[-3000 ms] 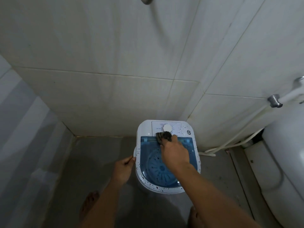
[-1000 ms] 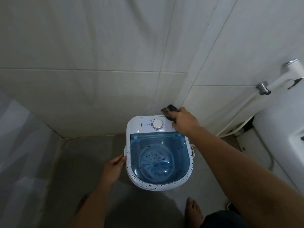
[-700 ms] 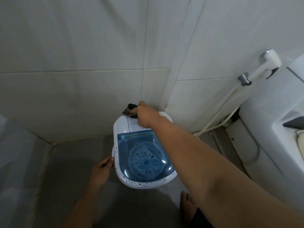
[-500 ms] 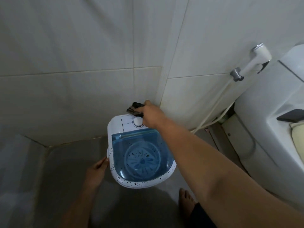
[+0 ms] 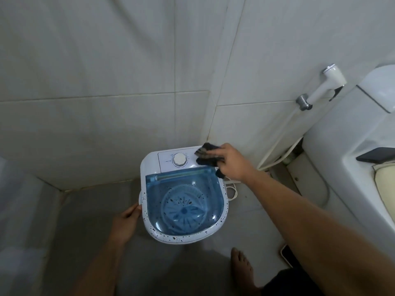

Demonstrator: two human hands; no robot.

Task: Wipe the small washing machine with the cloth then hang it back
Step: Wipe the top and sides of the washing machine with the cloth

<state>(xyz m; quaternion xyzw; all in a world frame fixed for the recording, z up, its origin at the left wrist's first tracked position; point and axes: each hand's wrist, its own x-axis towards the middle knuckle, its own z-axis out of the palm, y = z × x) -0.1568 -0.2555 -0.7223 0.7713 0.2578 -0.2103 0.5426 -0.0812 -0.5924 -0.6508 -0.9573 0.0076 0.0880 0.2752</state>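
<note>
The small white washing machine (image 5: 149,163) stands on the floor in the tiled corner, with a clear blue lid (image 5: 183,201), a round white dial (image 5: 179,160) on its back panel and dark specks along its front rim. My right hand (image 5: 232,162) presses a dark cloth (image 5: 206,154) onto the right end of the back panel, just right of the dial. My left hand (image 5: 126,223) grips the machine's left side near the rim.
White tiled walls meet right behind the machine. A toilet (image 5: 350,159) stands at the right with a dark phone (image 5: 376,158) on it. A white bidet sprayer (image 5: 324,86) hangs on the wall, its hose (image 5: 277,146) running down. My bare foot (image 5: 242,268) is on the grey floor.
My right hand has swept the cloth along the back panel, from its left part over the dial to the right end. My left hand has kept its hold on the machine's side.
</note>
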